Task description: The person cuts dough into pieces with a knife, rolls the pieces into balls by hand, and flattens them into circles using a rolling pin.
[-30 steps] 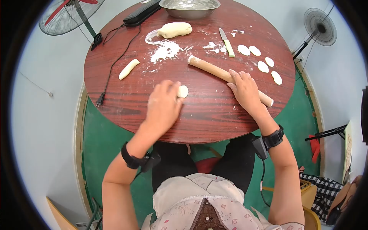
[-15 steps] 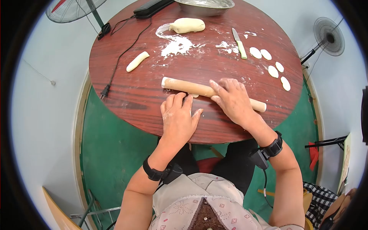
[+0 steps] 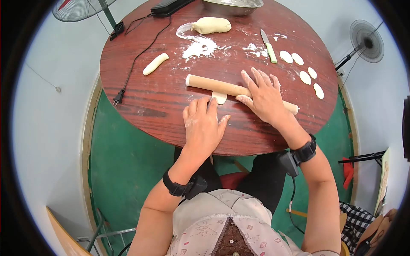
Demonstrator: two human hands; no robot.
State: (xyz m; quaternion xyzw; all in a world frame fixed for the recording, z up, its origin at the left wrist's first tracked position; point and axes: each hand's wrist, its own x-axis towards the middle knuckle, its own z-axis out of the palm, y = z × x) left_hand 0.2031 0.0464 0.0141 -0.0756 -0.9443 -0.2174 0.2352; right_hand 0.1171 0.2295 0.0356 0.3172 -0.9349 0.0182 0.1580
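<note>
A wooden rolling pin [image 3: 218,85] lies slantwise on the round table, its far part pressing across a small flat dough wrapper [image 3: 220,97] that pokes out on the near side. My right hand [image 3: 265,99] rests with its palm on the pin's right part, fingers spread and stretched beyond it, thumb along the near side. My left hand [image 3: 203,123] lies just below the pin, fingers extended and thumb apart, the index fingertip at the wrapper's near edge. White flour dusts the fingers of both hands.
On the dark red table [image 3: 149,115] are a dough log [image 3: 211,25], a thin dough roll [image 3: 156,64], scattered flour [image 3: 200,48], a green-handled knife [image 3: 269,49] and several flat dough wrappers [image 3: 305,78]. A metal basin [image 3: 232,6] and a black power cord [image 3: 144,51] sit farther out.
The rolling pin has shifted slightly away and right, exposing more of the wrapper. My right hand's fingers have straightened and spread forward over the pin. The left hand has moved slightly right.
</note>
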